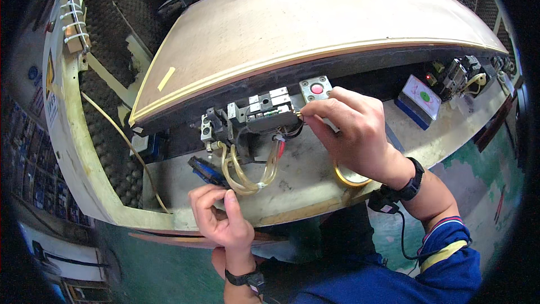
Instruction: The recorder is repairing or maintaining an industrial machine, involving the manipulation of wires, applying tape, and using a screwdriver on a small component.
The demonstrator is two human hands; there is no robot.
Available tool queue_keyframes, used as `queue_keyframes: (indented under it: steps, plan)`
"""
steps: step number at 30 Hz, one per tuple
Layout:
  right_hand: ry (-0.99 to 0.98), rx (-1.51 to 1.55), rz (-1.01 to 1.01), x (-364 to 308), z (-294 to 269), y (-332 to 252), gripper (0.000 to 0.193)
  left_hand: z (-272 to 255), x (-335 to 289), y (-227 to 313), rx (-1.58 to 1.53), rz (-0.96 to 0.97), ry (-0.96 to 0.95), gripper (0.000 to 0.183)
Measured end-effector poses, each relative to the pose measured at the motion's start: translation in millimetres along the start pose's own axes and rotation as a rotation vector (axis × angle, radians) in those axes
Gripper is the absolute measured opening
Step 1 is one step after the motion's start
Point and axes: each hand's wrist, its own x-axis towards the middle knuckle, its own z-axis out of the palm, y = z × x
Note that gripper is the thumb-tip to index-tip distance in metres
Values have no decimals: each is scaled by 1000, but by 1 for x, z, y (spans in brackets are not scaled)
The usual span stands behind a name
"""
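A narrow block of valves [271, 114], silver and black, is fixed along the front edge of the machine. At its right end my right hand [354, 129] pinches with thumb and forefinger; what is between the fingertips is too small to make out. Clear yellowish air tubes [247, 183] loop down from the block's left fitting and are tied together near a red sleeve. My left hand [222, 217] is just below these tubes, palm up, its fingers curled in, with nothing visible in them. Beyond its fingers a blue and black object [207, 171] lies on the ledge.
A metal plate with a red round button [316, 89] stands behind my right hand. A yellow tape roll [351, 177] lies beneath my wrist. Farther right are a blue-sided box [419, 101] and another valve cluster [458, 76]. The broad pale board [315, 22] spans the back.
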Motion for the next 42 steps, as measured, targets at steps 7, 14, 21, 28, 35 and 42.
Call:
queue_keyframes:
  steps: [7, 14, 21, 28, 35, 42]
  plan:
    - [-45, -50, 81, -4, 0, -3, 17, -6, 1, 3, -4, -108, -108, 5]
    - [-11, -7, 66, 1, 2, -7, 19, -4, 0, -5, -34, -109, -116, 10]
    - [-9, 4, 83, -2, 1, -3, 21, -6, 1, -4, -43, -121, -160, 7]
    - [-30, -36, 65, -2, -2, -4, 21, -2, -2, -4, -145, -208, -103, 7]
    - [13, -15, 57, -4, 1, -3, 23, 4, -1, 2, -142, -205, -112, 5]
    - [27, -36, 33, -5, 1, -3, 21, 1, -1, 2, -110, -210, -134, 6]
